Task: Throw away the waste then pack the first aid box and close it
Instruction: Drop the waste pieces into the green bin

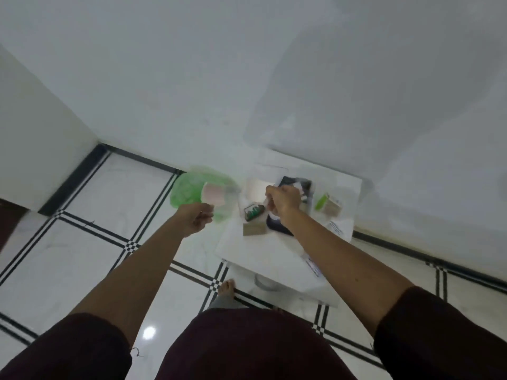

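The view is blurred. A bin lined with a green bag [183, 193] stands on the floor left of the white table [241, 250]. My left hand [195, 218] reaches toward it, fingers pinched on a pale pink and clear waste wrapper [214, 194] that hangs over the bag. The dark first aid box [295, 182] lies open on the table. My right hand [283, 201] hovers over the box as a fist, closed on a small white item [267, 202] that I cannot identify.
On the table lie a dark green packet [253, 212], a tan box [255, 229], a green tube [321, 201], another small carton [333, 207] and paper leaflets [338, 226]. White walls stand close behind. My bare foot [227, 287] rests on the tiled floor.
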